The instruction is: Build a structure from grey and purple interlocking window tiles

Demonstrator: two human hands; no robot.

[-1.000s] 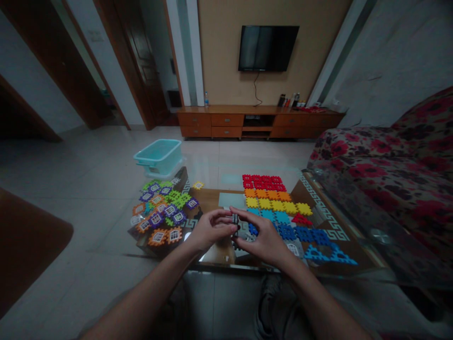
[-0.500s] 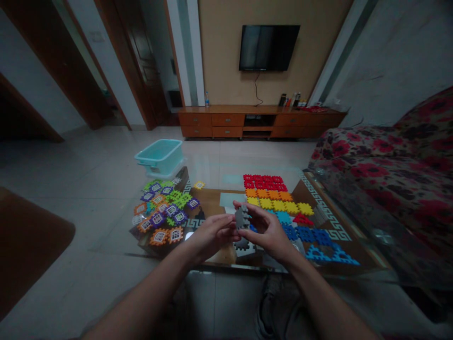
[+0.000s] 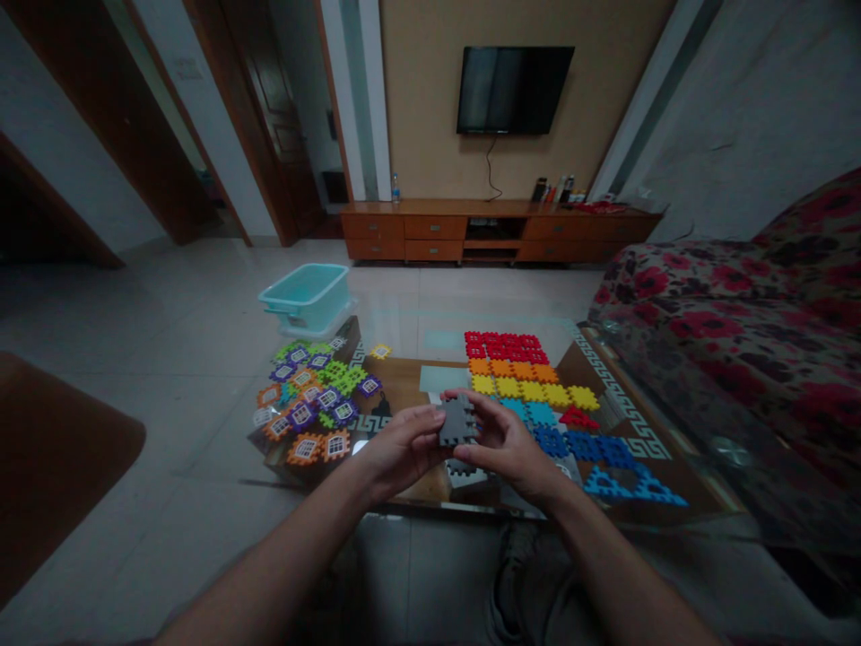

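Between my hands, above the near edge of the glass table, is a grey notched building block. My left hand pinches its left edge with thumb and fingers. On the other side, my right hand grips the block's right edge, thumb low and fingers behind. Partly hidden below them lie grey pieces on the table. Right of my hands are rows of red blocks, orange blocks, yellow blocks, light blue blocks and dark blue blocks.
At the table's left lies a heap of purple, green and orange window pieces. Behind it stands a turquoise plastic tub. A red triangular piece and blue triangular pieces lie at the right. A flowered sofa borders the right side.
The grey block has turned so that its flat face shows more broadly towards me. My left fingers have closed onto its left edge; both hands stay in nearly the same place.
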